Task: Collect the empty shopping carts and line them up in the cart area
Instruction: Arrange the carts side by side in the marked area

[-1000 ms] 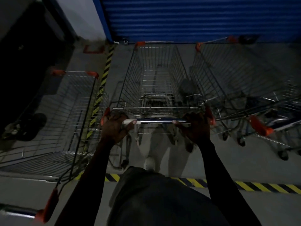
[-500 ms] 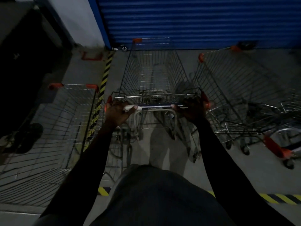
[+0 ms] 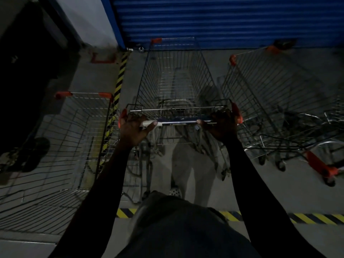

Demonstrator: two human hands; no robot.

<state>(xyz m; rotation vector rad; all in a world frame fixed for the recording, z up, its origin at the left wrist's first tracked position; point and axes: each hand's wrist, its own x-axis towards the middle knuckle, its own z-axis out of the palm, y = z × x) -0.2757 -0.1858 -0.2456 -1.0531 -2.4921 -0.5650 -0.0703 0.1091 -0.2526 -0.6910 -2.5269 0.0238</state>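
Both my hands were curled tight around the handle point(image 3: 176, 122) of the middle cart point(image 3: 204, 77), my left hand point(image 3: 133, 127) near one end and my right hand point(image 3: 221, 125) near the other. That empty cart stood right in front of me, pointed at the blue shutter point(image 3: 223, 19). It was between the left cart point(image 3: 83, 127) and the right cart point(image 3: 270, 86).

Both hands on the handle bar point(image 3: 178, 122): left hand point(image 3: 133, 130) and right hand point(image 3: 222, 126) grip the middle cart point(image 3: 176, 75), nose near the blue shutter point(image 3: 223, 19), carts parked either side.
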